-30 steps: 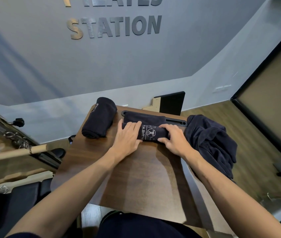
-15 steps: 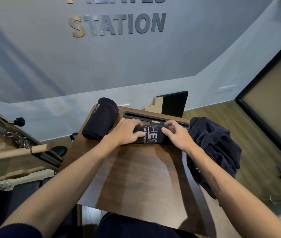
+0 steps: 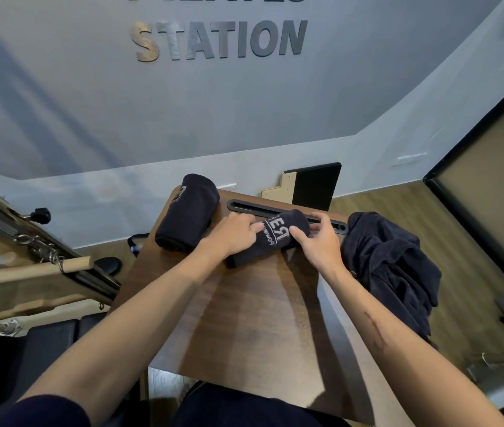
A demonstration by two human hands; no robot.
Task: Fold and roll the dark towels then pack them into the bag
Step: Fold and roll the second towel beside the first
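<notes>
Towel roll (image 3: 270, 240): under both sets of fingers, on the wooden table (image 3: 254, 318).
Left hand (image 3: 232, 234): fingers curled over its near end.
Right hand (image 3: 321, 241): fingertips pinch the far end, seemingly.
Risk: uneven pressure loosens the roll.

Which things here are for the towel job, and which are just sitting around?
For the job:
- rolled towel with white lettering, held by left hand and right hand
- finished towel roll
- heap of unfolded dark towels
- wooden table

Just sitting around:
- STATION wall letters
- black board against the wall
- wooden bar

No bag is in view.
</notes>
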